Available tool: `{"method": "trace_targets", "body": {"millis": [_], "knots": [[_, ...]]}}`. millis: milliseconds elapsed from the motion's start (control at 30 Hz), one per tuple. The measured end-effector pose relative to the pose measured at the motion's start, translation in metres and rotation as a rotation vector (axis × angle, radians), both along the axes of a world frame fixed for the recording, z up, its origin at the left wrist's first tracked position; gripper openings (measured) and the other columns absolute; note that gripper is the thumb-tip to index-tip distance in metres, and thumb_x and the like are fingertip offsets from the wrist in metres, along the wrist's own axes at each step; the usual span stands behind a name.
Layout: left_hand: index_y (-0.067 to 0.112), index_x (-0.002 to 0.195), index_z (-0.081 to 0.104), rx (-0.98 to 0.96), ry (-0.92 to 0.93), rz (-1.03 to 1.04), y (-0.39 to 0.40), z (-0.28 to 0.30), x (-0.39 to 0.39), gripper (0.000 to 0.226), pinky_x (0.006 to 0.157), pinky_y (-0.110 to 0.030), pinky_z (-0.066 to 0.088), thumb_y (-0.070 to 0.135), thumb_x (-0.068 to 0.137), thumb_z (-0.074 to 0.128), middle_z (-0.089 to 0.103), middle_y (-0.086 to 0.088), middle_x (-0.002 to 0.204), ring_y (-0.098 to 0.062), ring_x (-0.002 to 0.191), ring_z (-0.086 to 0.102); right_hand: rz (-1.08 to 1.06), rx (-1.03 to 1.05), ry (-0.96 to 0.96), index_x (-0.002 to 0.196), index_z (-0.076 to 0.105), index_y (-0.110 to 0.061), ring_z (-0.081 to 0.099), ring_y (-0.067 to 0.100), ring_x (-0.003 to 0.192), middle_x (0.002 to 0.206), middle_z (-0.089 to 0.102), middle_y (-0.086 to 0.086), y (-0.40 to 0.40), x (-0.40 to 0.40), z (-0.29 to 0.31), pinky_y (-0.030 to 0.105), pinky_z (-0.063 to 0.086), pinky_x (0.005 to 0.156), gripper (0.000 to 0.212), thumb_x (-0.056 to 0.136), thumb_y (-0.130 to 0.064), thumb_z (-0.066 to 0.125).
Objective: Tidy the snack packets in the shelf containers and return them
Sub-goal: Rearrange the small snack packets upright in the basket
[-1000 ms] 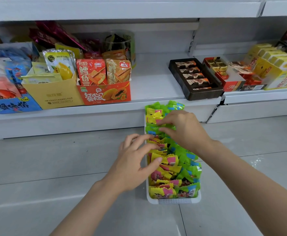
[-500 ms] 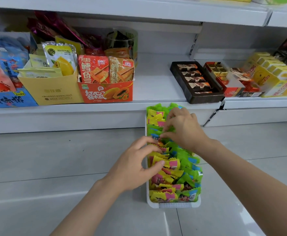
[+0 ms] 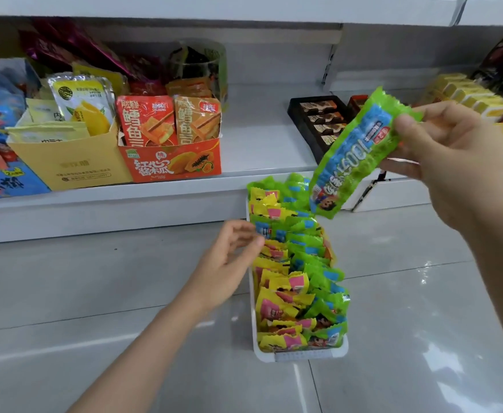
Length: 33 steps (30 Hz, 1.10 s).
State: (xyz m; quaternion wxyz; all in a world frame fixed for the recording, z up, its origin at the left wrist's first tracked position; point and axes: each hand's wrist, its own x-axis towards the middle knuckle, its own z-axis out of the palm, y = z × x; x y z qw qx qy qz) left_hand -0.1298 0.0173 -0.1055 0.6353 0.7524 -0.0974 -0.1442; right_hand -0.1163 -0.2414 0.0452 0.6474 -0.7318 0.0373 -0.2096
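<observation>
We are pinching a green packet (image 3: 354,156) by its crimped top edge in the right hand (image 3: 450,162), lifted clear above the far end of the white tray (image 3: 303,354); half a second ago that grip was down among the rows. The left hand (image 3: 229,263) is hovering with fingers loosely curled, touching the yellow packets (image 3: 277,305) at the tray's left edge, holding nothing. So one packet is out for re-slotting; the tray is still sitting on the glossy tiled floor (image 3: 95,293) below the shelf's (image 3: 259,138) front edge. The packets are crinkly foil, flat, with zigzag ends.
</observation>
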Motion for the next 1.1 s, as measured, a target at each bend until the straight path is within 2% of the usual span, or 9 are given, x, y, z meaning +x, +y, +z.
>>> {"method": "trace_targets", "body": {"millis": [100, 233, 367, 433, 567, 700, 800, 933, 1100], "knots": [[0.033, 0.112, 0.057, 0.054, 0.012, 0.009, 0.0, 0.018, 0.015, 0.04, 0.106, -0.04, 0.047, 0.059, 0.082, 0.048, 0.067, 0.015, 0.112, 0.001, 0.111, 0.06, -0.028, -0.002, 0.025, 0.09, 0.058, -0.017, 0.076, 0.017, 0.075, 0.077, 0.077, -0.004, -0.004, 0.002, -0.006, 0.029, 0.061, 0.062, 0.008, 0.098, -0.018, 0.062], [0.032, 0.107, 0.066, 0.077, -0.103, 0.057, -0.013, 0.049, 0.031, 0.025, 0.095, -0.012, 0.043, 0.043, 0.094, 0.048, 0.067, 0.019, 0.112, 0.012, 0.106, 0.059, 0.069, 0.097, 0.144, 0.088, 0.06, -0.018, 0.073, 0.012, 0.066, 0.075, 0.076, -0.003, 0.002, 0.012, -0.022, 0.024, 0.058, 0.059, 0.011, 0.099, -0.017, 0.06], [0.04, 0.096, 0.075, -0.132, 0.005, -0.065, -0.037, 0.07, 0.02, 0.023, 0.077, -0.004, 0.046, 0.04, 0.08, 0.058, 0.074, 0.022, 0.097, 0.013, 0.092, 0.065, 0.174, 0.254, 0.222, 0.091, 0.061, -0.013, 0.072, 0.01, 0.061, 0.073, 0.076, -0.002, 0.007, 0.017, -0.038, 0.02, 0.056, 0.056, 0.007, 0.097, -0.016, 0.06], [0.041, 0.098, 0.075, -0.155, 0.098, -0.18, -0.044, 0.069, 0.01, 0.026, 0.074, -0.008, 0.05, 0.028, 0.079, 0.064, 0.075, 0.021, 0.095, 0.01, 0.087, 0.066, 0.16, 0.295, 0.234, 0.086, 0.059, -0.013, 0.069, 0.009, 0.055, 0.067, 0.074, -0.004, 0.01, 0.019, -0.047, 0.02, 0.055, 0.054, 0.01, 0.096, -0.014, 0.062], [0.012, 0.127, 0.06, -0.168, 0.257, -0.084, -0.036, 0.057, -0.007, 0.05, 0.074, -0.023, 0.056, 0.014, 0.078, 0.07, 0.075, -0.007, 0.11, -0.014, 0.091, 0.071, 0.099, 0.26, 0.23, 0.079, 0.054, -0.014, 0.062, 0.005, 0.048, 0.052, 0.066, -0.009, 0.021, 0.022, -0.06, 0.023, 0.056, 0.052, 0.019, 0.095, -0.011, 0.064], [0.012, 0.114, 0.068, -0.202, 0.33, 0.148, -0.018, 0.046, -0.021, 0.041, 0.068, -0.028, 0.06, 0.027, 0.076, 0.069, 0.076, -0.01, 0.102, -0.016, 0.085, 0.071, 0.084, 0.222, 0.23, 0.079, 0.058, -0.013, 0.061, 0.008, 0.05, 0.056, 0.069, -0.004, 0.037, 0.024, -0.067, 0.024, 0.056, 0.051, 0.017, 0.092, -0.01, 0.069], [0.006, 0.104, 0.068, -0.383, 0.44, 0.292, -0.015, 0.044, -0.032, 0.033, 0.061, -0.024, 0.059, 0.024, 0.077, 0.069, 0.075, -0.015, 0.101, -0.017, 0.079, 0.072, 0.064, 0.165, 0.225, 0.077, 0.058, -0.013, 0.057, 0.008, 0.047, 0.055, 0.066, -0.003, 0.047, 0.027, -0.067, 0.024, 0.054, 0.049, 0.019, 0.091, -0.01, 0.071], [0.004, 0.114, 0.061, -0.541, 0.495, 0.266, -0.018, 0.047, -0.05, 0.044, 0.068, -0.024, 0.058, 0.012, 0.072, 0.073, 0.073, -0.014, 0.112, -0.018, 0.092, 0.073, 0.055, 0.098, 0.205, 0.075, 0.06, -0.015, 0.058, 0.011, 0.049, 0.056, 0.067, 0.0, 0.049, 0.024, -0.06, 0.023, 0.054, 0.049, 0.02, 0.09, -0.012, 0.073], [0.005, 0.108, 0.056, -0.485, 0.457, 0.308, -0.025, 0.044, -0.053, 0.037, 0.068, -0.022, 0.058, 0.005, 0.073, 0.068, 0.074, -0.013, 0.109, -0.017, 0.092, 0.073, 0.047, 0.14, 0.218, 0.075, 0.062, -0.016, 0.062, 0.016, 0.054, 0.064, 0.072, 0.005, 0.041, 0.016, -0.059, 0.025, 0.055, 0.051, 0.019, 0.09, -0.011, 0.072]]}}
